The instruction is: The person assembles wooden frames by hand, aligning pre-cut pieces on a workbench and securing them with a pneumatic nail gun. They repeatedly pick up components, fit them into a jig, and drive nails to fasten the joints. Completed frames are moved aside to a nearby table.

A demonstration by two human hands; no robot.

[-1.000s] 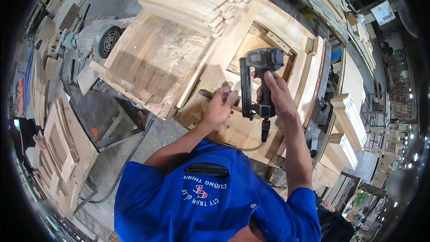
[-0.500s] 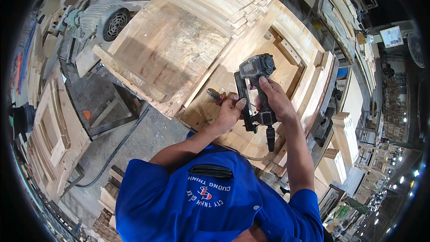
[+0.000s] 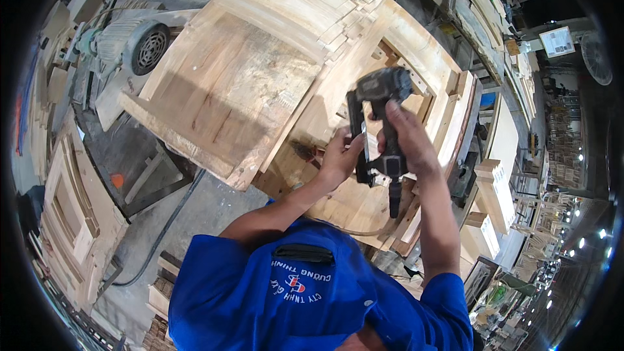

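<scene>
A black pneumatic nail gun (image 3: 389,91) is upright over the bench, its handle wrapped by my right hand (image 3: 411,140). Its hose fitting (image 3: 394,200) points down toward my chest. My left hand (image 3: 341,159) is beside the gun's long magazine (image 3: 359,136), thumb and fingers pinched together against it. What sits between those fingertips is too small to make out. Just left of that hand, partly in shadow, a red-handled tool (image 3: 309,152) that looks like pliers lies on the plywood worktop (image 3: 286,172).
A pale wooden panel (image 3: 227,84) lies to the left, with stacked boards (image 3: 279,0) beyond it. Wooden strips (image 3: 448,123) line the right side of the worktop. A motor (image 3: 146,49) stands at the far left, and a black hose (image 3: 172,221) crosses the floor.
The nail gun and my right hand have shifted slightly right and up. My left hand has moved a little right, away from the red-handled tool. The whole view has turned slightly.
</scene>
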